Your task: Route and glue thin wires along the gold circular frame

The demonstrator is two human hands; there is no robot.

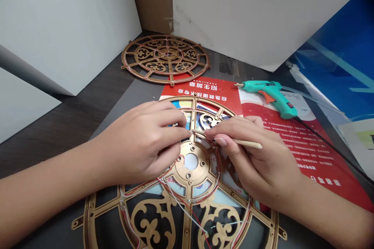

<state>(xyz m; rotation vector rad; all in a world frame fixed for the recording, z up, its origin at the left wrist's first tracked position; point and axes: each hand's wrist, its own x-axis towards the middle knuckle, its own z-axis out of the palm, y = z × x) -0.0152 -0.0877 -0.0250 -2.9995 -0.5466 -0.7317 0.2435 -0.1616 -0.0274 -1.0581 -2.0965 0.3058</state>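
A round gold-brown openwork frame [190, 181], with scroll ornaments and spokes, lies before me. Thin red and white wires [187, 206] run along its rings, with some loose ends over the lower part. My right hand [260, 159] pinches a thin pale wooden stick [248, 143], its tip touching the upper spoke just above the hub. From the other side my left hand [152, 140] rests on the frame, fingers curled, the index fingertip at that same spot by the stick's tip. Whatever lies between the left fingers is hidden.
A second wired round frame [172, 78] lies farther back. To the right, a teal glue gun [270, 92] with a black cord rests on a red and white printed sheet [309, 146]. White panels [228, 15] stand behind and at the left on the dark table [96, 105].
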